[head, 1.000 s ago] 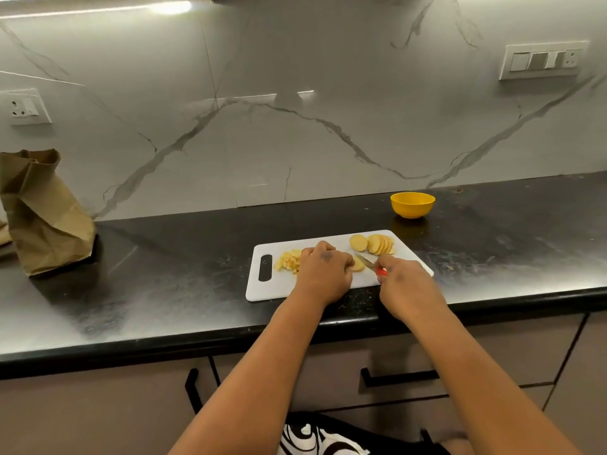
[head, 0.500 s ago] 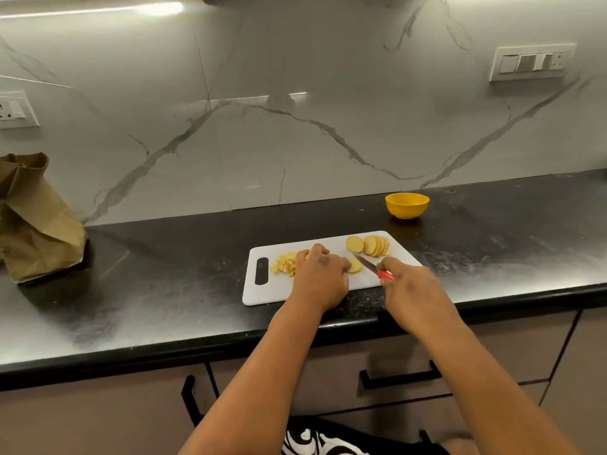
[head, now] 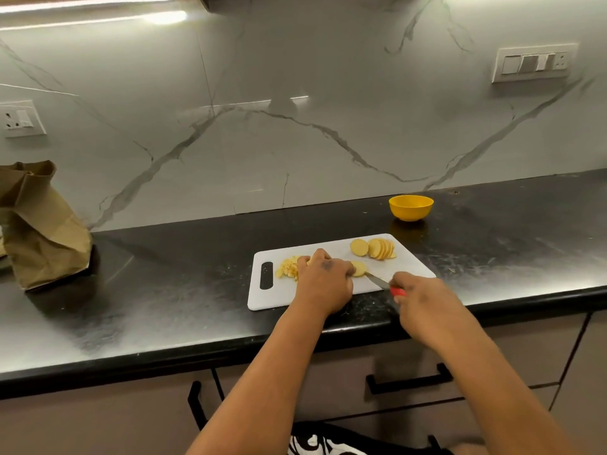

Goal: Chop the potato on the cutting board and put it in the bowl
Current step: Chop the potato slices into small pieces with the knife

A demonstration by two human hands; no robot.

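Note:
A white cutting board (head: 410, 264) lies near the counter's front edge. On its left part sits a small heap of chopped potato (head: 289, 267). A fan of round potato slices (head: 376, 248) rests at its far right corner. My left hand (head: 323, 282) holds down a potato slice (head: 359, 268) at the board's middle, fingers curled over it. My right hand (head: 423, 298) grips a red-handled knife (head: 381, 281), its blade tip touching that slice. A yellow bowl (head: 411, 207) stands behind the board to the right; its inside is not visible.
A crumpled brown paper bag (head: 39, 224) stands at the far left of the black counter (head: 164, 290). Wall sockets and switches (head: 533, 62) sit on the marble backsplash. Drawer handles (head: 407, 380) show below the counter edge.
The knife has shifted a little: my right hand has drawn back toward the board's front right edge, with the blade still at the held slice. My left hand stays on the slice.

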